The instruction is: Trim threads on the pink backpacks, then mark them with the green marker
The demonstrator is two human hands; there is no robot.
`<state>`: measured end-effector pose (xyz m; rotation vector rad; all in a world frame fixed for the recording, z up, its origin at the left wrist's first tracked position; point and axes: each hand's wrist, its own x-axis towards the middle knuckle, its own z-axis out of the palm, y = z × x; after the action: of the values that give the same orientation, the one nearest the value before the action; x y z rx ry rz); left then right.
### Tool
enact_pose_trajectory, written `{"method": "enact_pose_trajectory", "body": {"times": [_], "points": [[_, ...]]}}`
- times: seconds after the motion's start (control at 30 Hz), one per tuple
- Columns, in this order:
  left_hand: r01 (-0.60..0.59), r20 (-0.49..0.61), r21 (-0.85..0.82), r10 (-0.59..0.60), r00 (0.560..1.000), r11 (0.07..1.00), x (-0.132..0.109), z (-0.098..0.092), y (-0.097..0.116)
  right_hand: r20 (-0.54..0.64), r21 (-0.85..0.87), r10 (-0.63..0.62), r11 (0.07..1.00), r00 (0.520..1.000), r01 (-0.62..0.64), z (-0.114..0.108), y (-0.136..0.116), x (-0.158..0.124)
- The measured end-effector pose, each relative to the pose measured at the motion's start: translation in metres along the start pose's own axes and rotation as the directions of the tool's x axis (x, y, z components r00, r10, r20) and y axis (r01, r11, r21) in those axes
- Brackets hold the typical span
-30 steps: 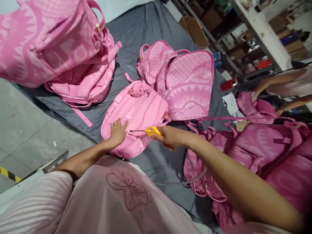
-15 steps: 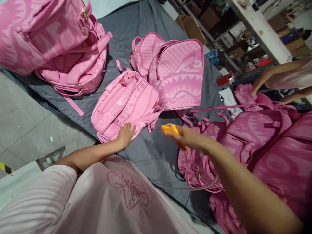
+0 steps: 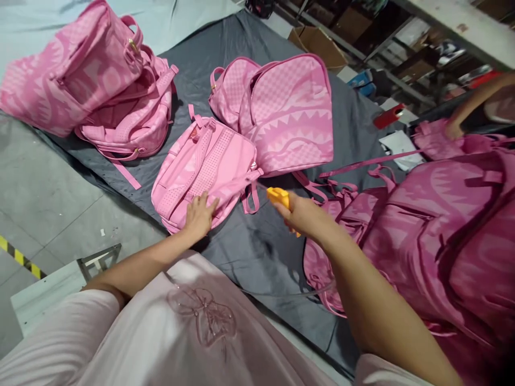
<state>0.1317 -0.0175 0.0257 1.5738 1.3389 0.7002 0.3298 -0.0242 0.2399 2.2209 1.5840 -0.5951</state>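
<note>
A small pink backpack (image 3: 231,153) lies on its front, its padded back panel and straps facing up. My left hand (image 3: 199,217) rests on its near edge with the fingers spread over a shoulder strap. My right hand (image 3: 300,214) is wrapped round a yellow air blow gun (image 3: 278,197), whose thin nozzle points left at the strap end on the backpack's right side. A small gap separates nozzle and strap. A clear hose (image 3: 281,294) runs across the cloth below my right forearm; where it joins the gun is hidden.
Dark grey cloth (image 3: 249,262) covers the table. Behind stand two upright pink backpacks (image 3: 295,115). More pink backpacks are piled at left (image 3: 96,80) and right (image 3: 410,225). A co-worker's hand (image 3: 454,128) touches pink fabric at the far right, near a red can (image 3: 388,116).
The air blow gun in my right hand has come nearer the backpack's right strap. My left hand stays on the backpack, fingers more spread. The camera view has shifted slightly.
</note>
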Motion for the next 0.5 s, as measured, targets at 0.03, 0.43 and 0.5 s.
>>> {"method": "enact_pose_trajectory", "body": {"times": [0.03, 0.43, 0.5], "points": [[-0.011, 0.023, 0.026, 0.011, 1.000, 1.000, -0.005, 0.006, 0.004, 0.019, -0.043, -0.001, 0.999, 1.000, 0.002, -0.001, 0.002, 0.003], [0.333, -0.068, -0.579, -0.450, 0.890, 0.745, 0.047, -0.106, -0.046, 0.068, -0.002, 0.097, 0.995, 0.993, -0.098, 0.121, -0.020, -0.059], [0.438, 0.053, -0.677, -0.554, 0.831, 0.591, 0.057, -0.127, -0.056, 0.043, -0.019, 0.126, 0.992, 0.991, -0.126, 0.150, -0.038, -0.062]]}}
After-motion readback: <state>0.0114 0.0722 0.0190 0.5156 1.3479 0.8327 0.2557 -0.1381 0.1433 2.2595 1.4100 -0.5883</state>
